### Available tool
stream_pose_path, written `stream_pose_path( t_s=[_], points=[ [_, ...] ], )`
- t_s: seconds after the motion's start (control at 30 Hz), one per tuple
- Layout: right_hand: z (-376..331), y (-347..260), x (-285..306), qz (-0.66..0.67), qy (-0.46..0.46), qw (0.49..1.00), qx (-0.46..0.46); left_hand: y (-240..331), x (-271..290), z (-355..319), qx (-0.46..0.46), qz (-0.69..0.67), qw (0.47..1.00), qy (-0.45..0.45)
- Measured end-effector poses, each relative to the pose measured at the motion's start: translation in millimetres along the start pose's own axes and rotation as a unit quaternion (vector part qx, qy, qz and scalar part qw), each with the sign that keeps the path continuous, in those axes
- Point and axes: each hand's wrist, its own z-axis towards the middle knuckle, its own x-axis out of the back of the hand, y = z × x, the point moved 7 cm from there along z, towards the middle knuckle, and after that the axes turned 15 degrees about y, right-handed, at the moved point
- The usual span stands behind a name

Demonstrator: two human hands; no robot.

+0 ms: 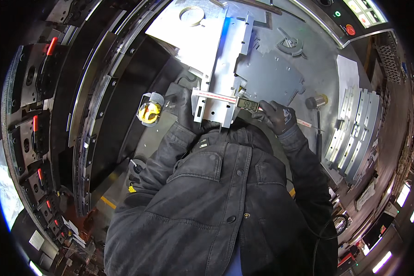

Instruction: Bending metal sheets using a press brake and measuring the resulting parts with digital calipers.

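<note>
A long bent sheet-metal channel [223, 76] runs away from my body, its near end notched and pierced with small holes. Across that near end lies a digital caliper [216, 96], its jaws spanning the channel's width and its small display facing up. My right hand [277, 117], in a dark glove, is closed on the caliper's right side by the display, with the beam sticking out past the fingers. On the channel's left edge, my gloved left hand [185, 108] grips the near end; some of its fingers are hidden beneath the metal.
A flat grey metal plate [269, 76] and a protractor [290, 45] lie beyond. Bent metal strips [354, 133] are stacked at right, near a hammer-like tool [316, 101]. Red-levered clamps [52, 46] line the machine at left. A yellow-lit foot-switch-like device [149, 112] stands beside my left hand.
</note>
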Motion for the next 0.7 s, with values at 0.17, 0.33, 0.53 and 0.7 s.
stream_pose_path(
  t_s=[0.17,0.33,0.53,0.7],
  points=[
    [4.7,-1.0,2.2,0.006,-0.008,1.000,-0.006,-13.7,5.5,1.7,-0.033,0.027,0.999,-0.004],
    [12.0,-5.9,4.9,0.015,-0.013,1.000,-0.006,-24.5,7.0,5.1,0.133,-0.176,0.975,0.016],
    [21.7,-1.3,13.2,-0.011,0.062,0.998,0.030,-23.8,-6.9,-29.5,0.382,-0.308,0.871,0.012],
    [50.9,34.0,32.6,-0.032,0.106,0.994,-0.009,12.0,8.6,-46.5,0.246,-0.138,0.959,0.007]
  ],
)
